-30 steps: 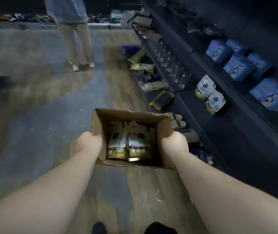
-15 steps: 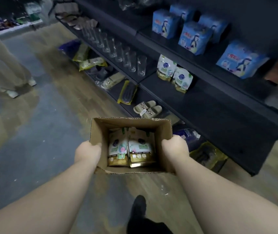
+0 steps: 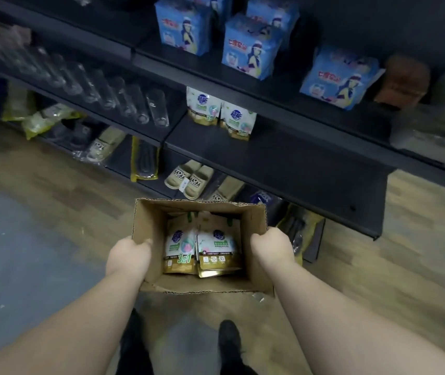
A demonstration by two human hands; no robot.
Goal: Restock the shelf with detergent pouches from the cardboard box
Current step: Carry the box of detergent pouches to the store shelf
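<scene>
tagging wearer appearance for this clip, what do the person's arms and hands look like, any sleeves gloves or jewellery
Both forearms are bare as far as the frame shows, with no sleeves in view. The left hand and the right hand wear no gloves, and no rings, watch or bracelet show on the hands or wrists. No markings or tattoos are visible on the arms.

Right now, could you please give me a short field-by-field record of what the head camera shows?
carried item: cardboard box, open-topped, held over the floor in front of the shelving
left hand: grip on the box's left wall
right hand: grip on the box's right wall
box contents: detergent pouches, at least two, lying side by side
target shelf: two matching pouches standing at its left end, the rest bare
shelf above: blue packs
shelf to the left: clear glasses
bottom shelf: beige slippers
</scene>
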